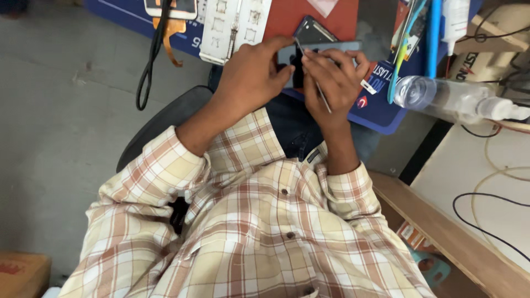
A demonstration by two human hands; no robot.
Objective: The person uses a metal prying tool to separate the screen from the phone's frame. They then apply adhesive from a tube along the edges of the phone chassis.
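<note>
Fingers (pixel 309 58): right-hand ones pinched together on a thin metal tool (pixel 320 94), its tip at the phone's upper edge.
Left hand (pixel 251 74): clamped round the dark phone (pixel 292 55), held over the blue mat (pixel 381 107).
Technique: probably best to keep the tip shallow and the phone braced.
Nearby: clear spray bottle (pixel 441 96) lying on the counter (pixel 486 160).

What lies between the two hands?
In the head view, a dark phone sits between the left hand and the right hand, pinched by both. The right hand also holds a thin metal tool over it.
</note>
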